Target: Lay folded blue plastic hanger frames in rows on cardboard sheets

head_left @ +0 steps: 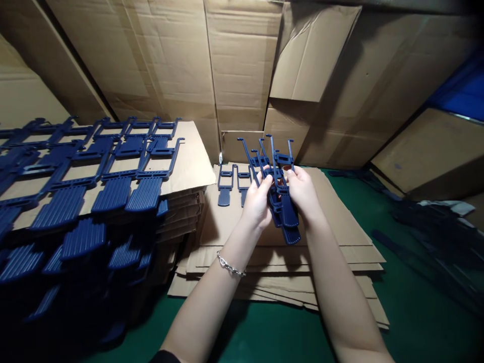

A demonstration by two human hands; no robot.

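Observation:
Several blue plastic frames with ribbed flat ends (pixel 289 212) are bunched together between my two hands, their hooked arms pointing away from me. My left hand (pixel 260 199) has its fingers wrapped round the left side of the bunch. On the right side, my right hand (pixel 301 191) grips the same bunch, thumb on top. Beyond my left hand, two similar blue frames (pixel 224 196) lie side by side on a stack of cardboard sheets (pixel 328 222). The held frames overlap, so their exact arrangement is partly hidden.
At the left, many blue frames (pixel 145 194) lie in rows on a taller layered cardboard stack (pixel 189 169). Large cardboard boxes (pixel 174 60) stand behind. Dark blurred parts (pixel 438 237) lie at the right on the green surface (pixel 412 312). A blue object (pixel 461 91) is at upper right.

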